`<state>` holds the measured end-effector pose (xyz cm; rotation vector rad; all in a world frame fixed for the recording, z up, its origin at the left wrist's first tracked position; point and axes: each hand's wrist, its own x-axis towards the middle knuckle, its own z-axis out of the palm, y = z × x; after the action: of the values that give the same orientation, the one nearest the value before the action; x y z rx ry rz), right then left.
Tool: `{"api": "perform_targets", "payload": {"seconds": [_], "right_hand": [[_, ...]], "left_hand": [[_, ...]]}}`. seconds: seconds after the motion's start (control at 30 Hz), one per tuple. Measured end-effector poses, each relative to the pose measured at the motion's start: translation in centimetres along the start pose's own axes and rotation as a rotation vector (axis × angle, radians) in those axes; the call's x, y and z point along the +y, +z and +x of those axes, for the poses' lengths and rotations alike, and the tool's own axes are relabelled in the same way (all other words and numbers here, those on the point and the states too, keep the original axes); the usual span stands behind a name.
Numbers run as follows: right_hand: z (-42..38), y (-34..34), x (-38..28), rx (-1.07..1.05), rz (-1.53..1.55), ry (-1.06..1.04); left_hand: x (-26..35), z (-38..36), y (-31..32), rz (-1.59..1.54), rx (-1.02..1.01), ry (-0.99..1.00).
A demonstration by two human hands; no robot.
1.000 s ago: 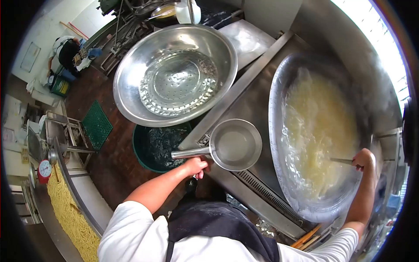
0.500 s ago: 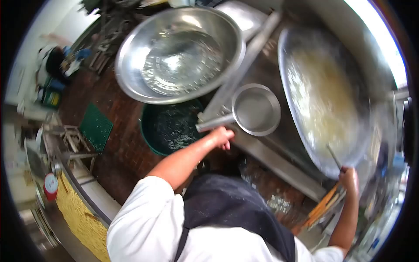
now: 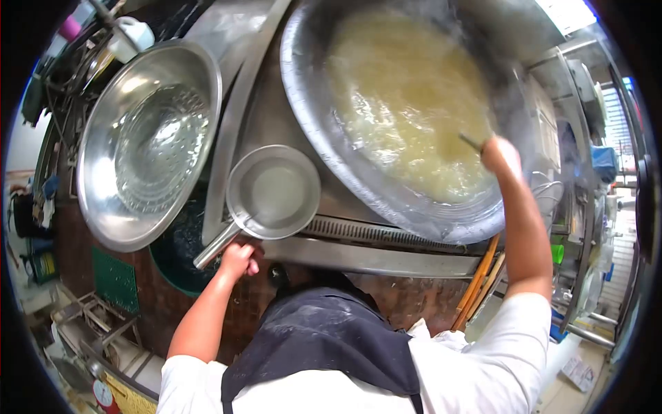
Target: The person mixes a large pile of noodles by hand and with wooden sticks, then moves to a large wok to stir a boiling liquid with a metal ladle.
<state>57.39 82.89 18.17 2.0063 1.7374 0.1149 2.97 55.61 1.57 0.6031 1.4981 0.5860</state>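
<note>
My right hand [image 3: 501,156] is closed on a thin dark stick [image 3: 471,142] over the large metal wok [image 3: 303,114]. Its tip reaches toward cloudy, yellowish bubbling liquid [image 3: 407,90], and whatever lies below the surface is hidden. A long-handled metal pan [image 3: 273,192] rests on the steel stove top to the left of the wok, its handle pointing toward me. My left hand [image 3: 240,261] hangs just beside that handle with curled fingers, and nothing shows in them.
At the left, a big steel basin [image 3: 100,159] of clear water stands above a dark green tub [image 3: 165,265]. Wooden poles [image 3: 479,283] lean at the stove's front right. A red dial scale [image 3: 103,395] and yellow noodle-like stuff [image 3: 134,400] sit at lower left.
My view has swung right, so the wok, basin and pan appear further left. My right hand has moved from the wok's near rim to further over the liquid. My left hand stays by the pan handle.
</note>
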Motion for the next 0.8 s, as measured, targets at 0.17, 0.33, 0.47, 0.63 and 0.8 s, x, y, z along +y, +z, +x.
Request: {"api": "perform_targets", "payload": {"seconds": [0.17, 0.33, 0.47, 0.63, 0.8], "right_hand": [[10.9, 2.9, -2.7, 0.032, 0.125, 0.179], [9.8, 1.5, -3.8, 0.013, 0.238, 0.178], [2.8, -4.7, -2.1, -0.138, 0.316, 0.136], [-10.6, -12.5, 2.9, 0.107, 0.277, 0.039], [-22.1, -20.6, 6.6, 0.227, 0.119, -0.059]], "left_hand": [[-1.2, 0.5, -0.4, 0.005, 0.047, -0.030], [-0.4, 0.0, -0.2, 0.026, 0.057, -0.065], [0.0, -0.2, -0.5, 0.080, 0.010, -0.046], [-0.5, -0.4, -0.8, 0.120, -0.059, -0.004], [-1.1, -0.2, -1.2, 0.180, -0.091, 0.016]]}}
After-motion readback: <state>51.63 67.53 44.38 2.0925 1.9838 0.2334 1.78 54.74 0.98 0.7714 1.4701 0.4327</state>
